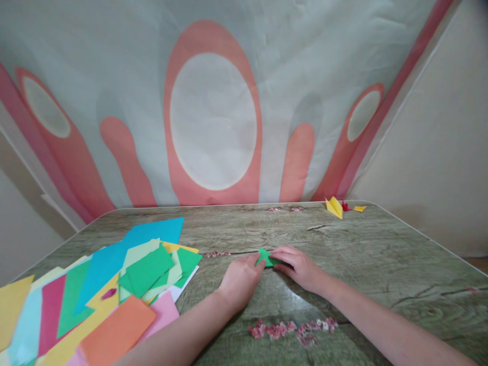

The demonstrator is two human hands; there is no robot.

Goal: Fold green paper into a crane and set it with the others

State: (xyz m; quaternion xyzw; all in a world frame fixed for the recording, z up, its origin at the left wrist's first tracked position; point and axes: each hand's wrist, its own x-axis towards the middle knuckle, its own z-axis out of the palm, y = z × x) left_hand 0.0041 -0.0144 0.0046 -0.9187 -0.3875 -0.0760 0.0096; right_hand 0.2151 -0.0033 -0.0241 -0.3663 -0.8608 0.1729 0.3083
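Observation:
A small folded piece of green paper (267,260) lies at the middle of the wood-patterned table (236,229), between my two hands. My left hand (242,282) pinches its left side with thumb and fingers. On the right side, my right hand (297,265) has its fingers closed over the edge of the same paper. Both hands rest low, close to the tabletop. The fingers cover part of the paper, so its full folded shape is hidden.
Many coloured sheets are heaped at the left, among them a blue sheet (152,231), green squares (147,269) and an orange sheet (118,329). At the far right stand a yellow folded paper (334,207) and a small red one (345,206). Behind hangs a patterned cloth (213,122).

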